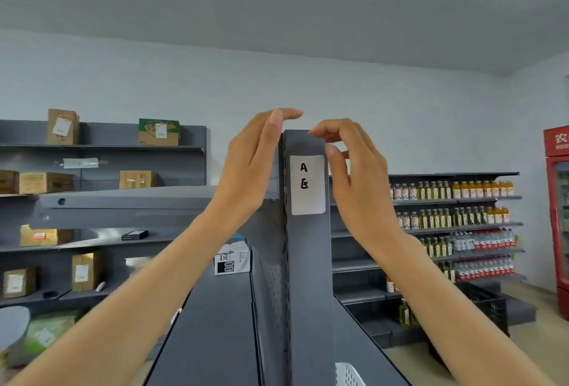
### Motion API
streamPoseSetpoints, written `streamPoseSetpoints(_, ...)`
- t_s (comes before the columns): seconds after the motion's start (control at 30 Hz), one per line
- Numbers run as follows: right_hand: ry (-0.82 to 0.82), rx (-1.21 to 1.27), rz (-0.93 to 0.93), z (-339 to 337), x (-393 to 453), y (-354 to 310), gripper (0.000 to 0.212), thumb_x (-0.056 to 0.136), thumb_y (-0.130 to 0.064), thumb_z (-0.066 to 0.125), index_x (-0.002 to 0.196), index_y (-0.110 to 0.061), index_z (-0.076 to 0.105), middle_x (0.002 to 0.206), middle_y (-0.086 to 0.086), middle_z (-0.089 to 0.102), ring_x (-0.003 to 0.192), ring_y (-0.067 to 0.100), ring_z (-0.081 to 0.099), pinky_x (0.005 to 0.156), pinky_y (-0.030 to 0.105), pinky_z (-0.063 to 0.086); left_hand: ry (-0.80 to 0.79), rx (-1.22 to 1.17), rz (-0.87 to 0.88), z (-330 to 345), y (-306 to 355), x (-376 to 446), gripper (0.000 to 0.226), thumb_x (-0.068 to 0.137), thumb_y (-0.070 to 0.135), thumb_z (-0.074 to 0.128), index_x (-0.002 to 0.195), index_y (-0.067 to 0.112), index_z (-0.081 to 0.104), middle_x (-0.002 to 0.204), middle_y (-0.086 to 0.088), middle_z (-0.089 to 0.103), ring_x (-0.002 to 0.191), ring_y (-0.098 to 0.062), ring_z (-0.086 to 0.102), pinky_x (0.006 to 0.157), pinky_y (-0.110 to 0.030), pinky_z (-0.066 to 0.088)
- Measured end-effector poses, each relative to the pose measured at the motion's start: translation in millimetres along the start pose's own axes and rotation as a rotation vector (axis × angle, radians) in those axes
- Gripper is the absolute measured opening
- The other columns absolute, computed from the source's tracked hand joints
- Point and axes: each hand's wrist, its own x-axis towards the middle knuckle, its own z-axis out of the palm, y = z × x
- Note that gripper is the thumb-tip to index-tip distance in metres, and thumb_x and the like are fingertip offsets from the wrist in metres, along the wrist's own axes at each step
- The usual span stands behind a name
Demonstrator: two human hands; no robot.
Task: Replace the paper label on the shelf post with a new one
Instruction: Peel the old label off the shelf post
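Note:
A white paper label (308,185) with a black handwritten "A" and a character below it is stuck near the top of the grey shelf post (309,278). My left hand (249,167) rests against the post's left upper edge, fingers extended over its top corner. To the right of the label is my right hand (357,182), fingers curled, with the thumb tip by the label's upper right corner and the index fingertip at the post's top. Neither hand holds anything.
Grey shelves run to both sides of the post. Cardboard boxes (63,127) sit on the left shelving. Bottles (452,190) fill the right shelving. A red fridge (558,216) stands at far right. A white basket (349,375) shows at the bottom.

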Motion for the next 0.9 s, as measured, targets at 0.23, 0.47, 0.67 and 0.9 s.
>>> streamPoseSetpoints(0.23, -0.013, -0.098, 0.009, -6, -4, 24, 0.029, 0.096, -0.004, 0.055, 0.115, -0.023, 0.065, 0.113, -0.019, 0.053, 0.111, 0.006, 0.05, 0.086, 0.025, 0.05, 0.014, -0.183, -0.077, 23, -9, 3, 0.057, 0.11, 0.029, 0.021, 0.111, 0.01, 0.075, 0.108, 0.001, 0.077, 0.103, -0.005, 0.071, 0.089, -0.013, 0.049)
streamPoseSetpoints(0.47, -0.002, -0.134, 0.055, -4, -7, 38, 0.024, 0.091, -0.013, 0.066, 0.112, -0.024, 0.065, 0.118, -0.008, 0.061, 0.113, 0.011, 0.05, 0.075, 0.033, 0.056, 0.111, -0.198, -0.079, 27, -16, 9, 0.067, 0.11, 0.032, 0.018, 0.098, 0.008, 0.08, 0.097, -0.004, 0.08, 0.093, -0.014, 0.075, 0.086, -0.024, 0.054)
streamPoseSetpoints(0.67, 0.087, -0.242, 0.009, -1, -10, 39, 0.017, 0.089, -0.017, 0.07, 0.103, -0.025, 0.07, 0.112, -0.005, 0.064, 0.107, 0.008, 0.048, 0.064, 0.017, 0.046, 0.173, -0.187, -0.056, 33, -17, 10, 0.067, 0.11, 0.03, 0.02, 0.091, 0.009, 0.081, 0.088, -0.003, 0.081, 0.084, -0.013, 0.075, 0.079, -0.018, 0.053)
streamPoseSetpoints(0.9, 0.101, -0.186, 0.066, 2, -12, 37, 0.006, 0.09, -0.022, 0.069, 0.093, -0.027, 0.072, 0.109, -0.01, 0.063, 0.106, 0.009, 0.052, 0.063, 0.032, 0.055, 0.172, -0.176, -0.063, 31, -17, 10, 0.068, 0.11, 0.032, 0.02, 0.09, 0.013, 0.081, 0.086, -0.003, 0.081, 0.084, -0.015, 0.074, 0.081, -0.024, 0.053)
